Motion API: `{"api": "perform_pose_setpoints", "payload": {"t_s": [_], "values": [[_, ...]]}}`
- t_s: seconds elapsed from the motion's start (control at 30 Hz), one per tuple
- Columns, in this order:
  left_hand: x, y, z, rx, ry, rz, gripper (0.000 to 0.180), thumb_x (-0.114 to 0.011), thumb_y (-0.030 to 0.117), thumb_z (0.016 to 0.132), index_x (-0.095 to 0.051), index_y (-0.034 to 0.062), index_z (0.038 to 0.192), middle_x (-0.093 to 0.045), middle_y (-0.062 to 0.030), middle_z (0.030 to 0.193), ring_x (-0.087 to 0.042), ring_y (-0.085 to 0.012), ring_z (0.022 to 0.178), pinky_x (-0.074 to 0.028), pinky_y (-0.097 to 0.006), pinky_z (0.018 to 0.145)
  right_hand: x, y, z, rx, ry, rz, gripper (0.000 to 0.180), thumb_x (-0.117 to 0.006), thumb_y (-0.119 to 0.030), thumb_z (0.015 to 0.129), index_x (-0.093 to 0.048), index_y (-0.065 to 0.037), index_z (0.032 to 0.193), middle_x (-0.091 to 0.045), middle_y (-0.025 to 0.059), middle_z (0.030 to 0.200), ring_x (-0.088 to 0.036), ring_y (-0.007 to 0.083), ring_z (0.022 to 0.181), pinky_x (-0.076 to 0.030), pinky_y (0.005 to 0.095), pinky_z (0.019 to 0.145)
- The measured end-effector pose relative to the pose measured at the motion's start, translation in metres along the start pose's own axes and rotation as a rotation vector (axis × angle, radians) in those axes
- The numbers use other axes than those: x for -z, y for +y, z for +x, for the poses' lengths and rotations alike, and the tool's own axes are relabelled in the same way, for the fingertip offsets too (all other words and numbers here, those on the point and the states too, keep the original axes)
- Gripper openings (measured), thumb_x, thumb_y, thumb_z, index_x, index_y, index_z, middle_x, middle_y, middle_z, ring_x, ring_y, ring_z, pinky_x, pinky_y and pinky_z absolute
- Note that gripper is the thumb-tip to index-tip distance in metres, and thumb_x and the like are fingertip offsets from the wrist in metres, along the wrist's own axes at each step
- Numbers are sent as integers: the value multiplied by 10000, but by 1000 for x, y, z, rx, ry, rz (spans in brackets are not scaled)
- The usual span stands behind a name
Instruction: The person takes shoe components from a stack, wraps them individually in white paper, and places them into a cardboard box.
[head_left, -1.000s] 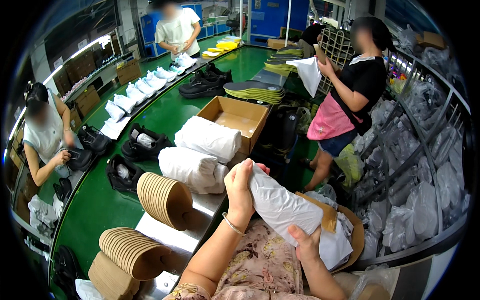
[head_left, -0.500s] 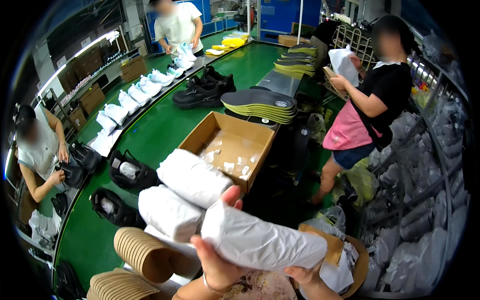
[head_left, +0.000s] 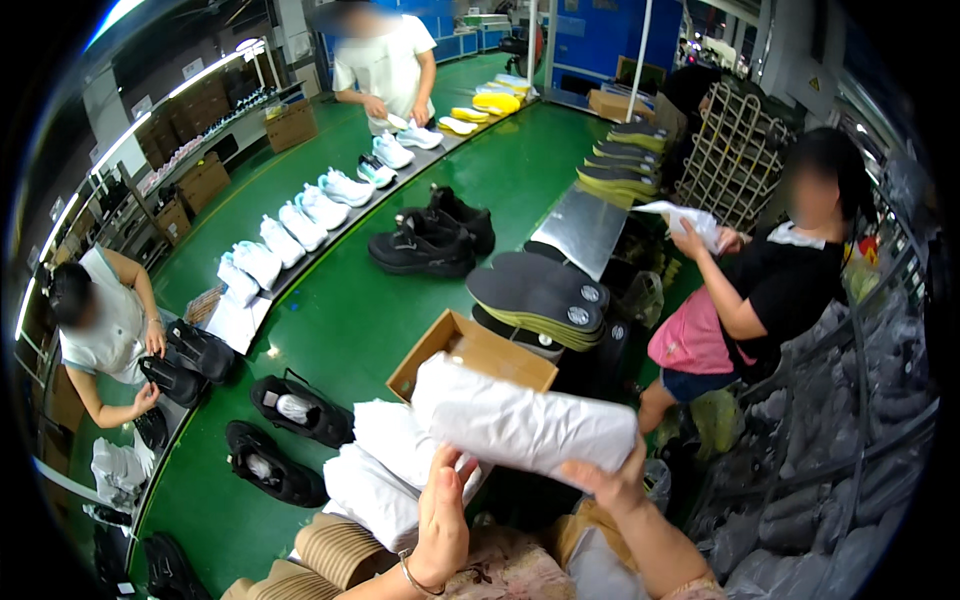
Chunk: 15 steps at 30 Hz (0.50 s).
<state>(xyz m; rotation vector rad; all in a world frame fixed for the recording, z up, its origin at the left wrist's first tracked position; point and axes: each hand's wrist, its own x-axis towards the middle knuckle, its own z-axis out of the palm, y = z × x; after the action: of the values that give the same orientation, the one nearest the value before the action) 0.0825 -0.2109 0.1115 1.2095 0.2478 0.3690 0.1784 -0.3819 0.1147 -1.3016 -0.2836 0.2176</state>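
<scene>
In front of me is a white paper-wrapped bundle [head_left: 520, 415], long and rounded, lying nearly level. My right hand [head_left: 615, 485] grips its right end, the thumb along the near side. Below its left part, my left hand [head_left: 445, 520] is raised with fingers stretched up, the tips at the paper's lower edge; it does not wrap round the bundle. Two more white wrapped bundles [head_left: 375, 495] lie on the green table [head_left: 350, 330] left of my hands. An open cardboard box [head_left: 500, 355] stands behind the held bundle, which covers most of its inside.
Black shoes [head_left: 275, 465] stand left of the bundles, another black pair [head_left: 430, 235] farther back. Insoles [head_left: 540, 295] are stacked beyond the box. Curved brown cardboard pieces [head_left: 350, 550] lie near my left forearm. White shoes [head_left: 300, 225] line the far edge. Co-workers stand left, behind and right.
The bundle has been lifted up and away from me, now in front of the box. My left fingers have slid from its left end to its lower edge. The view has shifted.
</scene>
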Motion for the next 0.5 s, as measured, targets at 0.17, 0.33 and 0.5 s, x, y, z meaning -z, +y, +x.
{"api": "perform_pose_setpoints", "payload": {"t_s": [0.17, 0.33, 0.5], "values": [[17, 47, 37, -176, 143, 93, 371, -426, 226, 957, -455, -11, 1241, -461, -124, 1290, -428, -209, 1205, -386, -367, 959, -5, -30, 103, 268, 8, -236, 539, -768, -80, 666, -451, 13, 1092, -561, 100, 1040, -555, 162, 930, -443, 294, 833], [25, 56, 101, -102, 51, 193, 303, -471, 191, 947, -501, -23, 1160, -564, -100, 1125, -530, -165, 1041, -430, -307, 901, 11, -25, 219, 518, 90, -750, 545, -780, -133, 636, -456, 29, 1042, -625, 180, 908, -625, 265, 843, -473, 340, 751], [36, 22, 180, -6, 48, 438, 311, -502, 197, 936, -499, -43, 1134, -598, -84, 1040, -551, -139, 961, -435, -262, 855, 6, 20, 344, 416, 110, -1041, 603, -777, -295, 599, -457, 18, 1003, -625, 233, 860, -617, 381, 817, -483, 426, 712]]}}
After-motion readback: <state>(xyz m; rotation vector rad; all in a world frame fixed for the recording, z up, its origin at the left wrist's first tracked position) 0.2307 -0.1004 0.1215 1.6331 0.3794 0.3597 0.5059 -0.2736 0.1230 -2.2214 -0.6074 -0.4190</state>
